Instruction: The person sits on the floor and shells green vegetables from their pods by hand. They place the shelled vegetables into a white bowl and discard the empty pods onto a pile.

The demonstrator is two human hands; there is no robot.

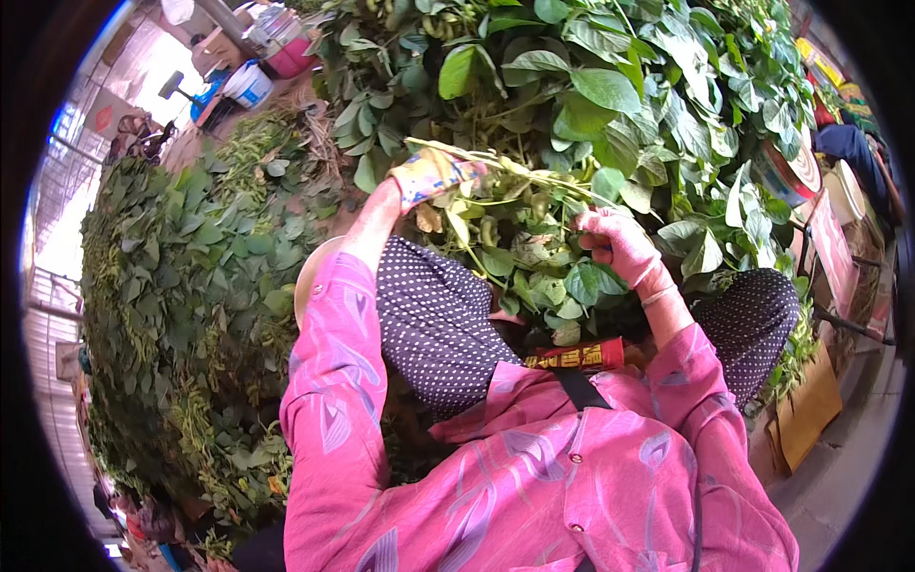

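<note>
My left hand [432,177], in a patterned glove, grips the pale stems of an uprooted bean plant [525,171], which looks like soybean. The stems run across in front of me towards the right, with green pods and leaves hanging below. My right hand [623,247], in a pinkish glove, has its fingers curled on the leafy right part of the same plant. Exactly what those fingers pinch is partly hidden. Beneath both hands, leaves and pods [493,232] hang between my knees in dotted trousers [436,307].
A large heap of leafy bean plants [572,79] rises ahead, and another heap [193,286] spreads at my left. Further off stand a white bucket [248,84] and a pink tub [289,57]. At right are a round container [790,171], a pink panel [835,250] and flattened cardboard [808,415].
</note>
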